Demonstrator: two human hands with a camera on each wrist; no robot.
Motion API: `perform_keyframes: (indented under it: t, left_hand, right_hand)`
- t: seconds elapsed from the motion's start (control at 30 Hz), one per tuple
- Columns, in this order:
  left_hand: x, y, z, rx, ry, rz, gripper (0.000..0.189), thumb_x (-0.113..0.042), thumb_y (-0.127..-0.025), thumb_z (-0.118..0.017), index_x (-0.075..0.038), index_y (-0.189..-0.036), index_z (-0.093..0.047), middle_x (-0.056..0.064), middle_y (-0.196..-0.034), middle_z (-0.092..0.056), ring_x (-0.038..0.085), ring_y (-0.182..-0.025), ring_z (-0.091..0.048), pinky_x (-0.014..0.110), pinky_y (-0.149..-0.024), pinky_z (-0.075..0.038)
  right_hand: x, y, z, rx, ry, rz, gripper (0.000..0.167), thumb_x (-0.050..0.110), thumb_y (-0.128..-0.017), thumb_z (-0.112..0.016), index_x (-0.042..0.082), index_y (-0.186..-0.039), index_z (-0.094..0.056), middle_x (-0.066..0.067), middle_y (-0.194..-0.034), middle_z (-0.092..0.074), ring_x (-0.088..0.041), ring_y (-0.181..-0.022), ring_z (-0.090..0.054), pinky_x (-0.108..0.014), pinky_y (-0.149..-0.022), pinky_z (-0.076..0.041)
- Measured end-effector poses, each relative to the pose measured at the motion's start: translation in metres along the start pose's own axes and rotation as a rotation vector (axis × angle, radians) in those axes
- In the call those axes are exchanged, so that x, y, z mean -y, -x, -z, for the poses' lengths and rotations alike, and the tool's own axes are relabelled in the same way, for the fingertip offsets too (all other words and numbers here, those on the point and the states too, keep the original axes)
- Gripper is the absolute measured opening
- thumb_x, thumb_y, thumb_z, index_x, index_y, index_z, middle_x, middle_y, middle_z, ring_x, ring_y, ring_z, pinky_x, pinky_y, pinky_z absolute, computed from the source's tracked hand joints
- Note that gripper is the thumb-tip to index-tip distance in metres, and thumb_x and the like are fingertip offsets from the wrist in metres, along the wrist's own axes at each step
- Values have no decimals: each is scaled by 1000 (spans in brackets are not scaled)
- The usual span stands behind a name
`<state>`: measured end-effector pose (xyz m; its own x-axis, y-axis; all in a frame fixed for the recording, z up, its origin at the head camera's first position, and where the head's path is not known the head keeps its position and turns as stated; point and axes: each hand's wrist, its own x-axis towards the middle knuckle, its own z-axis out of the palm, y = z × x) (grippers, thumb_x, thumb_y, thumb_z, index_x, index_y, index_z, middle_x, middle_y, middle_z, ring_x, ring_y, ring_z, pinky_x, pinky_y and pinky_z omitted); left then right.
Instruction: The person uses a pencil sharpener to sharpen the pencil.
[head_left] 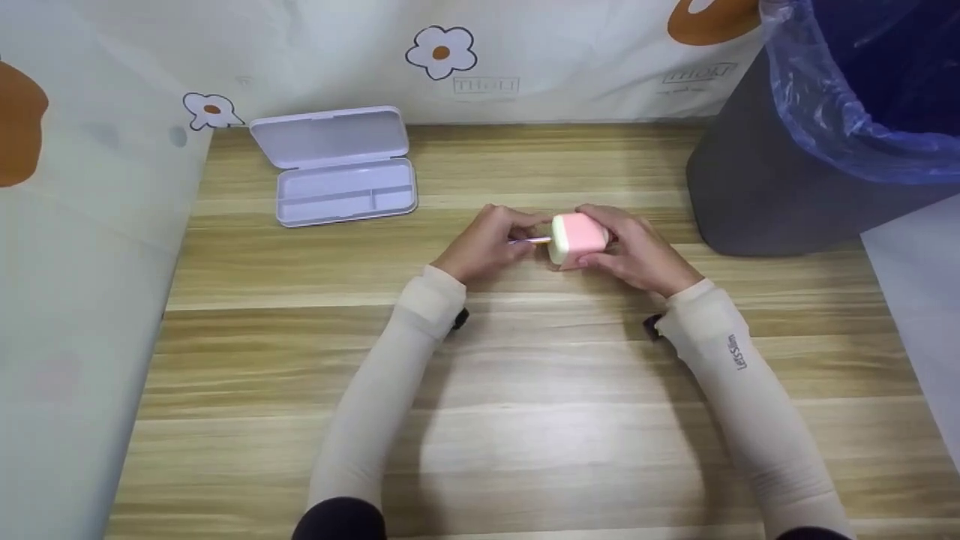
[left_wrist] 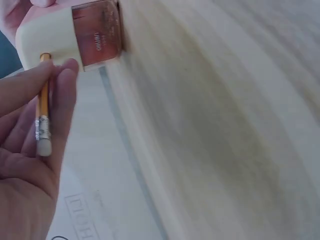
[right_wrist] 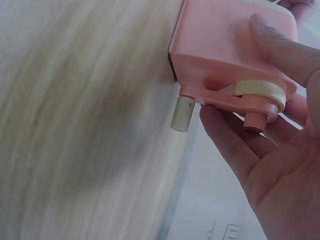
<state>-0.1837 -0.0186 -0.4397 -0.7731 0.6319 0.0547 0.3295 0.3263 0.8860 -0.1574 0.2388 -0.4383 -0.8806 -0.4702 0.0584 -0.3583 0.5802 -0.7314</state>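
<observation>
My left hand [head_left: 489,238] pinches a short yellow pencil [left_wrist: 44,100], its white eraser end toward the palm. The pencil's other end is hidden in the hole on the cream face of a pink pencil sharpener [head_left: 583,236]. My right hand [head_left: 634,247] grips the sharpener's body from the right, thumb along one side. In the right wrist view the crank handle [right_wrist: 182,114] sticks out at the back, with the fingers beside the crank arm. A clear reddish shavings drawer [left_wrist: 98,35] shows in the left wrist view.
An open lavender pencil case [head_left: 346,206], lid tilted back, lies at the back left of the wooden table [head_left: 300,360]. A grey trash bin [head_left: 757,172] with a blue bag stands at the back right. Behind runs a flower-print sheet [head_left: 322,60].
</observation>
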Motion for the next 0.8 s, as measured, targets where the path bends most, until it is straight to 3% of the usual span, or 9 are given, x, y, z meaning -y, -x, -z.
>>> perform_keyframes:
  t: [0.17, 0.3, 0.5, 0.73, 0.8]
  left_hand:
    - [4, 4, 0, -6, -10, -4, 30, 6, -90, -66, -5, -117, -72, 10, -116, -70, 15, -102, -69, 24, -84, -53]
    - [5, 5, 0, -4, -15, -18, 27, 5, -90, -67, -5, -114, -74, 10, -115, -70, 13, -103, -68, 24, -85, -53]
    - [7, 4, 0, -6, -28, -23, 26, 5, -91, -67, -5, -113, -74, 10, -114, -71, 15, -102, -69, 24, -86, -53]
    - [9, 4, 0, 1, 11, -61, 26, 5, -91, -66, -2, -115, -73, 12, -113, -72, 27, -101, -69, 27, -83, -54]
    - [9, 6, 2, -5, 13, -59, 26, 5, -91, -66, -2, -115, -73, 11, -111, -73, 25, -98, -70, 27, -80, -53]
  right_hand:
    - [1, -4, 1, 8, 12, 41, 56, 19, -80, -84, 10, -130, -61, -4, -117, -66, -19, -100, -60, -40, -85, -47]
    - [2, -5, 2, 19, 28, 38, 51, 19, -79, -84, 13, -126, -63, 0, -111, -65, -18, -96, -59, -38, -82, -46]
    - [2, -4, 3, 32, 43, 31, 51, 19, -82, -83, 13, -128, -62, -1, -113, -66, -19, -98, -60, -40, -84, -46]
    - [2, -4, 4, 27, 62, 62, 49, 15, -82, -82, 10, -127, -63, -4, -114, -67, -20, -97, -60, -41, -82, -46]
    - [2, -4, 4, 28, 77, 64, 48, 16, -82, -82, 10, -125, -63, -4, -112, -67, -19, -96, -60, -41, -82, -46]
